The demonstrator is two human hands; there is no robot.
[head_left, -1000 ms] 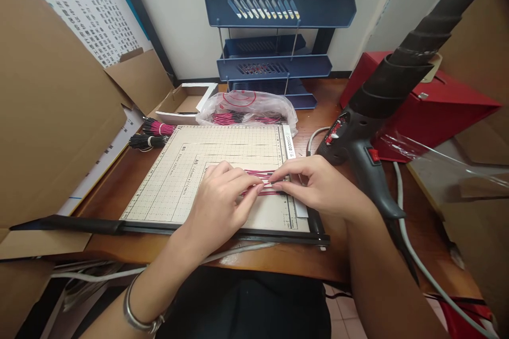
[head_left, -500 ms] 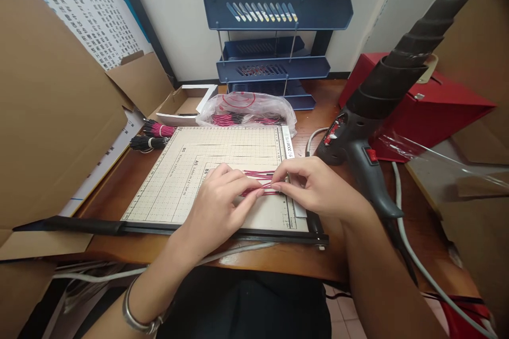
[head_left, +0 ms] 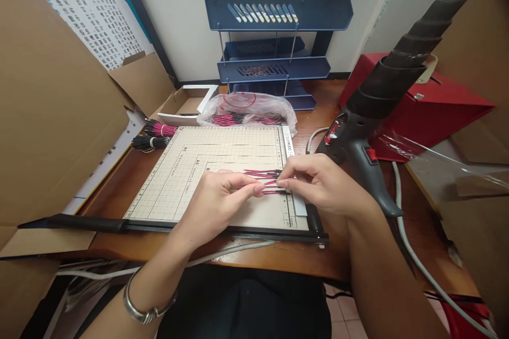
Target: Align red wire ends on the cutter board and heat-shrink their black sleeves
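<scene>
Several short red wires with black ends (head_left: 260, 174) lie side by side on the paper trimmer (head_left: 222, 143), near its right edge. My right hand (head_left: 322, 183) pinches the black-tipped end of a red wire (head_left: 270, 184) between thumb and forefinger. My left hand (head_left: 218, 204) is to its left, low over the board, its thumb and forefinger closed on the other end of that wire. Part of the wires is hidden behind my left fingers. The trimmer's black blade arm (head_left: 91, 224) runs along the near side.
A plastic bag of red and black wires (head_left: 246, 108) lies behind the trimmer. Tied wire bundles (head_left: 153, 140) and an open box (head_left: 189, 100) are at left. On the right stand a heat gun (head_left: 369, 116) and red box (head_left: 433, 95); blue trays (head_left: 274, 66) stand behind.
My right hand has shifted slightly right, and my fingertips are a little farther apart. The black wire ends beside the right hand show more clearly now.
</scene>
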